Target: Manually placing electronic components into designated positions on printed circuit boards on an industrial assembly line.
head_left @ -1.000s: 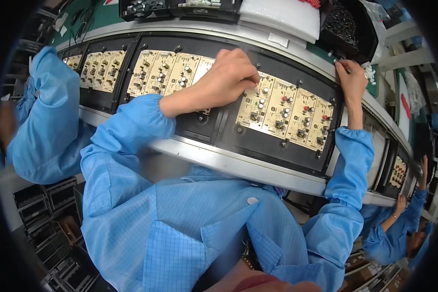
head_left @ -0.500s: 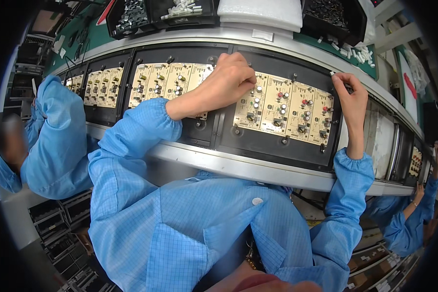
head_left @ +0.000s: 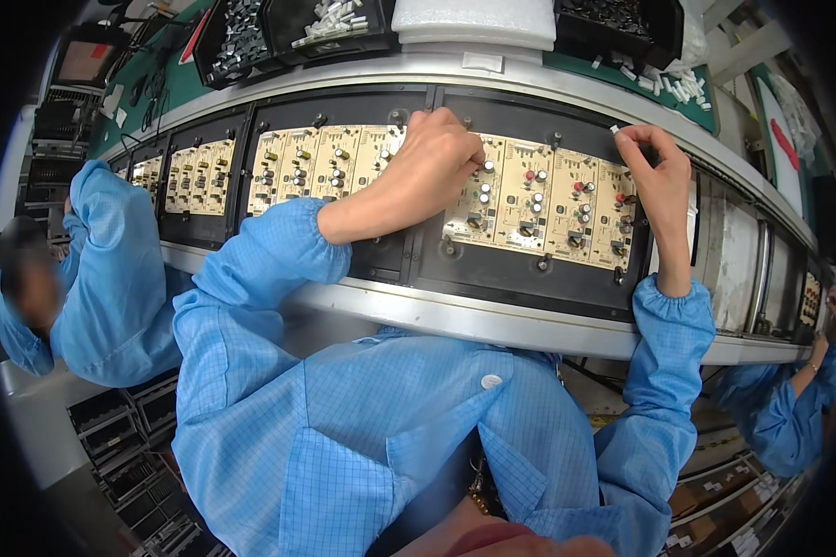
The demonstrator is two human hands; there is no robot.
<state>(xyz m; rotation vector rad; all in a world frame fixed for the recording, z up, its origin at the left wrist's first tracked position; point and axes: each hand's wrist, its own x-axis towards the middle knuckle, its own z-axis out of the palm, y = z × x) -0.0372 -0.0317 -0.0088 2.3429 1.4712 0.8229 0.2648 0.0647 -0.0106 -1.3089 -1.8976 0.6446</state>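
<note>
My left hand [head_left: 416,176] reaches over the left end of a tan circuit board panel [head_left: 520,232] held in a black carrier [head_left: 492,274]. Its thumb and fingers are pinched together by the board's upper left corner, and whatever they hold is hidden. Red and silver-topped capacitors stand upright on this panel. Above the panel's right end, my right hand [head_left: 661,176] pinches a small white part [head_left: 615,130] between thumb and forefinger, clear of the board. A second panel [head_left: 293,153] of the same tan colour lies to the left, partly covered by my left hand and forearm.
Black bins with dark parts [head_left: 241,46] and white tubular pieces [head_left: 334,23] stand at the back. Between bins lies white foam [head_left: 474,23]; loose white pieces [head_left: 673,84] are scattered right. Blue-sleeved co-workers sit left [head_left: 111,278] and right [head_left: 776,418]. A metal rail [head_left: 455,311] edges the line.
My right hand has moved a little left with the white part, towards the panel's right end. My left hand stays pinched at nearly the same spot. The bins appear slightly further left in view.
</note>
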